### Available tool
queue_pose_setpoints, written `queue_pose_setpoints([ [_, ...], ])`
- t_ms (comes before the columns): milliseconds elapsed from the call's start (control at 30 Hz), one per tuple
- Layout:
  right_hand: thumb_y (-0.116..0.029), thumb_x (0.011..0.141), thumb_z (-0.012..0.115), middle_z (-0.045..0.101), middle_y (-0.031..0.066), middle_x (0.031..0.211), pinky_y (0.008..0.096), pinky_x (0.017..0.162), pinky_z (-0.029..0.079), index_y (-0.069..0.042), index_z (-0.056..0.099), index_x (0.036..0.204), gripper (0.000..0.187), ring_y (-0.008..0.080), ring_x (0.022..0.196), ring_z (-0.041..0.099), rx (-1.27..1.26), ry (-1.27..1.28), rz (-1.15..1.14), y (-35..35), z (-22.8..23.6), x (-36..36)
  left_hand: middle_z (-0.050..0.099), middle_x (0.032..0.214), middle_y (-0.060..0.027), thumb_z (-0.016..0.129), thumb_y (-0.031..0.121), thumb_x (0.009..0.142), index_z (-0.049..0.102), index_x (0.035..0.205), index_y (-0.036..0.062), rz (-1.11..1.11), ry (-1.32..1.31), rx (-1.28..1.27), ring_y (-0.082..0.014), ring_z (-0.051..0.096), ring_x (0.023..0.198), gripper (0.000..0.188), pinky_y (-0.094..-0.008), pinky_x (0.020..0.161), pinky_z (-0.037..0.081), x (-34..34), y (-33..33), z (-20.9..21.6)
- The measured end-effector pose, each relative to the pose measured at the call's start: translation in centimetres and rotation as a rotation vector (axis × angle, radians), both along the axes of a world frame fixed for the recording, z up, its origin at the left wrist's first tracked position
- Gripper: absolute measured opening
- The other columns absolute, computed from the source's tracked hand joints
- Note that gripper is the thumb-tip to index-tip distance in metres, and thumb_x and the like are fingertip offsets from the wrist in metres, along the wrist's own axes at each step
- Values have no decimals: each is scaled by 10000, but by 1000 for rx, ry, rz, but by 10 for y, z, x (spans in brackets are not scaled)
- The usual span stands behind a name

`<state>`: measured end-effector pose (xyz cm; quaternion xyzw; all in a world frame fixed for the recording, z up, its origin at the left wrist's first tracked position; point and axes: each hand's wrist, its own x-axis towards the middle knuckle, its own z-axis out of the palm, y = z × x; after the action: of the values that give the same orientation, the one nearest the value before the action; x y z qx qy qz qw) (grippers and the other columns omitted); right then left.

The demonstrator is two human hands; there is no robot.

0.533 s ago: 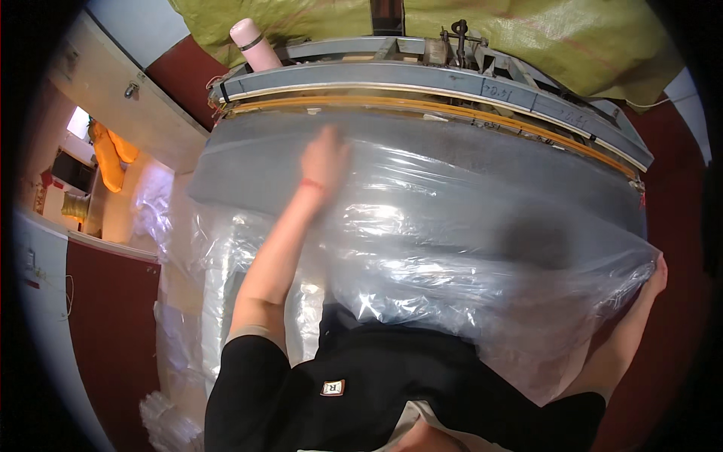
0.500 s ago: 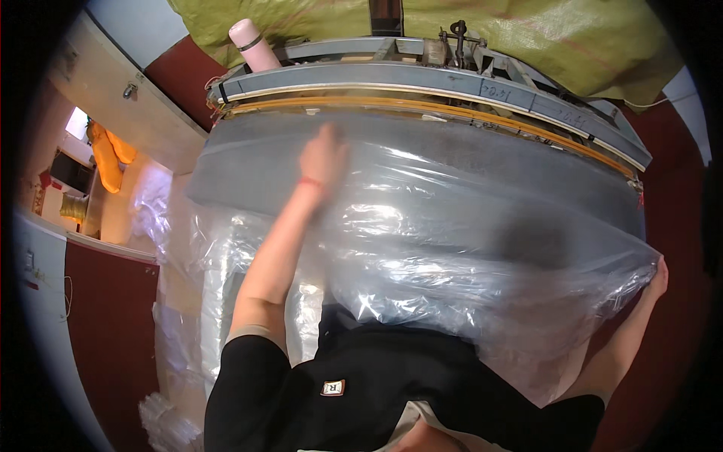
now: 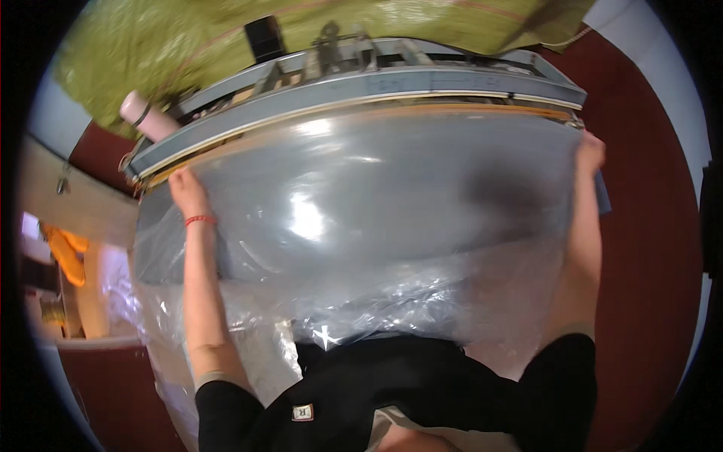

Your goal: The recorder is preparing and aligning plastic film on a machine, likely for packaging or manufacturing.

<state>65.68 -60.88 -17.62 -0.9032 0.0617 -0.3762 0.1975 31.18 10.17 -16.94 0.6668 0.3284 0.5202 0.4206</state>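
Observation:
A wide sheet of clear plastic film [image 3: 361, 188] lies stretched over a grey work surface, its near part crumpled against my body. Up at the far left of the surface, my left hand [image 3: 188, 192] is closed on the film, a red band around its wrist. My right hand [image 3: 589, 154] grips the film's far right corner with curled fingers. Just beyond both hands runs a long grey metal bar [image 3: 361, 84] with an orange strip [image 3: 452, 110] along its near edge. The film's far edge reaches close to that strip.
A pink bottle [image 3: 149, 117] leans behind the bar's left end. A metal clamp [image 3: 329, 47] and a black block [image 3: 263, 39] stand behind the bar, before yellow-green sheeting [image 3: 196, 45]. More film hangs at the lower left, near an opening with an orange item [image 3: 66, 256].
My left hand has gone left and closed on the film. My right hand has moved up and away from me, drawing the film flatter toward the bar. The view has shifted.

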Motion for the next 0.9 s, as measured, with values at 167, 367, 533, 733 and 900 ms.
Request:
queue_pose_setpoints([
  [167,-248,776,595,603,85,739,283,678,435,-24,580,812,228,163,704,564,523,-90,344,75,-46,44,393,560,46,520,184,808,447,645,100,-9,71,11,-44,324,481,199,-202,425,274,-7,97,-44],
  [367,-222,725,647,574,66,680,272,602,443,-13,541,740,234,141,611,547,572,-84,141,98,-27,35,384,562,70,578,140,792,434,634,113,-98,-105,-31,-25,298,460,215,-179,403,219,4,118,-56],
  [533,-150,750,597,545,71,641,267,484,425,-23,485,773,171,139,507,515,687,-131,161,72,-35,54,427,560,41,543,106,803,444,666,90,-63,-52,-88,-36,361,448,169,-181,393,302,-1,119,-48],
  [733,-162,834,482,542,72,618,226,364,353,-32,425,903,158,115,429,480,911,-67,254,94,7,31,511,603,-13,443,85,827,519,768,27,23,-285,-281,-122,524,575,113,-200,535,449,-13,117,-31],
  [900,-200,804,562,543,33,621,220,423,365,-26,522,883,196,89,477,475,916,71,444,67,3,25,597,787,-115,399,211,864,559,804,-44,121,502,255,-196,562,692,308,-316,662,441,-33,103,-9],
])
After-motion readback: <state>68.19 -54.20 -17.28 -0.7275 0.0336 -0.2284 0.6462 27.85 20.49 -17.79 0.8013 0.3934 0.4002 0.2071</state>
